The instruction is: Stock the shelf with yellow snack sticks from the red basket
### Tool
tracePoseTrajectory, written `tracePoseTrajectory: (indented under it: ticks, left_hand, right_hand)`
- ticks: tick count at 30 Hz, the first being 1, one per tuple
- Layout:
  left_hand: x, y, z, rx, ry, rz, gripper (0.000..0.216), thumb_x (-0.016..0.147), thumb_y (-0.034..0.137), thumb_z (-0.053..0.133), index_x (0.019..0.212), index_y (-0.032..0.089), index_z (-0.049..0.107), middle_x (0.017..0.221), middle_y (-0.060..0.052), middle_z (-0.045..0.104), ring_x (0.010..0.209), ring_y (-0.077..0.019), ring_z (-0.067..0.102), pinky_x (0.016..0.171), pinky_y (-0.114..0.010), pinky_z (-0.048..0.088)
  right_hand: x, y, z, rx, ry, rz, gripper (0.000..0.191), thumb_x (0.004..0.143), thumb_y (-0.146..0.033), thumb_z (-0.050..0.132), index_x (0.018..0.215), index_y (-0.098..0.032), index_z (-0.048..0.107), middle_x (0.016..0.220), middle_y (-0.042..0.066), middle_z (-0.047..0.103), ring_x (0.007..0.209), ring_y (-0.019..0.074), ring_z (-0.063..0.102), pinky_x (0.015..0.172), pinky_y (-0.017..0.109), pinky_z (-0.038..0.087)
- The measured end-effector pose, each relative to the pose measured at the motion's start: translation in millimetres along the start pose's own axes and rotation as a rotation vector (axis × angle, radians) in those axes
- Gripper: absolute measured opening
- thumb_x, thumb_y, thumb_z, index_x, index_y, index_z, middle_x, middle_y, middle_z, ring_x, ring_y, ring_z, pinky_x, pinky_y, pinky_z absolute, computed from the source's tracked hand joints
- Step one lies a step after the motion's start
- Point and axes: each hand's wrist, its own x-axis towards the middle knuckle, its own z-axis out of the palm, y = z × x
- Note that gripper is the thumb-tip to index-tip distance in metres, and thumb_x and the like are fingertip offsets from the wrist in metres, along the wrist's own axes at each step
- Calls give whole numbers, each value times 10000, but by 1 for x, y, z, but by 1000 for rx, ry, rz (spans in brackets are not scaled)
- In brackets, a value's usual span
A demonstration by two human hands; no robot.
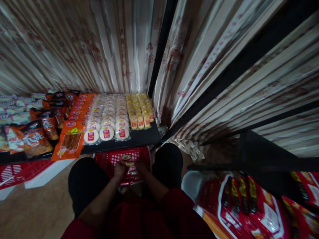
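1. Hands: our left hand (119, 168) and right hand (141, 167) pinch small yellow-wrapped snack packets (129, 163) above the red plastic basket (109, 158)
2. We judge them light, crinkly, slippery; grip the wrapper edges

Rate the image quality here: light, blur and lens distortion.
Head view: dim and warm overall; the hands, left hand and right hand, and the small packet sit in shadow, soft and hard to read; the shelf snacks are better lit; wide-angle bending curves the black post and smears the edges.
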Motion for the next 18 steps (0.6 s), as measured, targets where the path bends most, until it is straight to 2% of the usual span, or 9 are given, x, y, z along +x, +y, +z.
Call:
tracePoseTrajectory:
  ticks: [7,12,18]
  left_hand:
    - [-2,-5,-13,-59,-23,-22,167,801,185,482,857,124,628,780,-90,701,697,-161,658,563,-202,461]
    - [-3,-4,-19,-102,-61,-6,253,830,303,455,740,132,617,618,-73,657,555,-154,623,497,-214,443]
    - [-6,-3,-22,-131,-87,33,332,837,376,425,721,121,603,521,-60,607,465,-148,580,456,-225,436]
  right_hand:
    - [0,-6,-7,-55,-14,-16,223,762,-109,477,571,-147,585,669,29,641,660,122,552,570,180,369]
    - [0,-6,-6,-68,3,-5,256,822,-199,455,634,-142,621,679,37,638,639,121,542,551,192,349]
    - [-5,-1,-10,-31,-5,-33,315,862,-287,423,690,-136,640,688,44,652,606,115,548,518,186,353]
